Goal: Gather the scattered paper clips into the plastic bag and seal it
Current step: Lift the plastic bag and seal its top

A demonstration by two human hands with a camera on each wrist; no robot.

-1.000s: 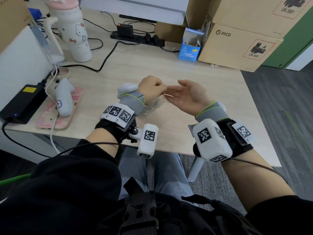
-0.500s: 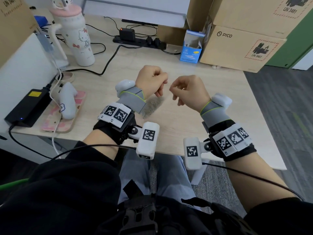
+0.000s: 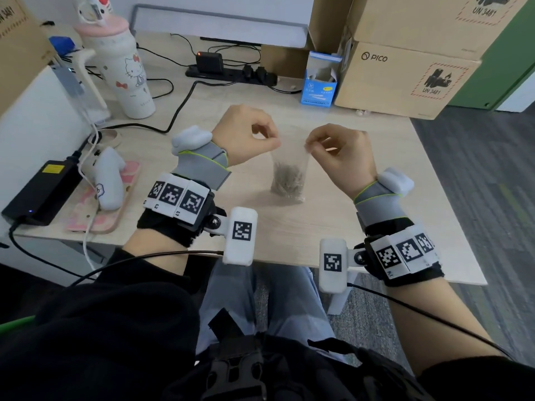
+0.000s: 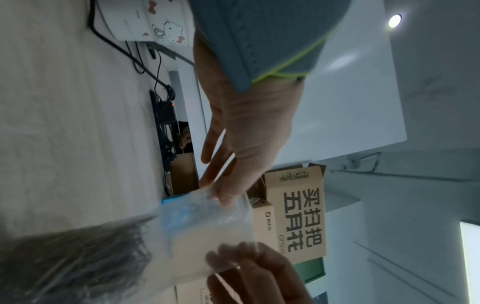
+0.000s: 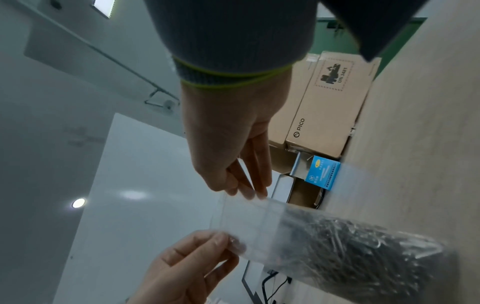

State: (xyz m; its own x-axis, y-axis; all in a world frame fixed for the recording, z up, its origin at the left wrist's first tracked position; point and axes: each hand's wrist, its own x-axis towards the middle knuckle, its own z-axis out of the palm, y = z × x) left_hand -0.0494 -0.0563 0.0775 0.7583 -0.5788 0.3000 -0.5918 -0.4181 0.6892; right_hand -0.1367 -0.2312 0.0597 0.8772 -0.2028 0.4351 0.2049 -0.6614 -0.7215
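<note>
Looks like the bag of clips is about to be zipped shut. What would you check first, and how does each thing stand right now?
1. Paper clips sit low in the plastic bag, below the strip: ok.
2. Left hand pinches one top corner: ok.
3. Right hand pinches the other corner: ok.
4. Bag hangs upright, bottom touching the table: ok.
5. Seal strip already pressed closed: cannot tell.
6. No loose clips left on the table: none visible near the bag, though the hands cover part, so cannot tell.
</note>
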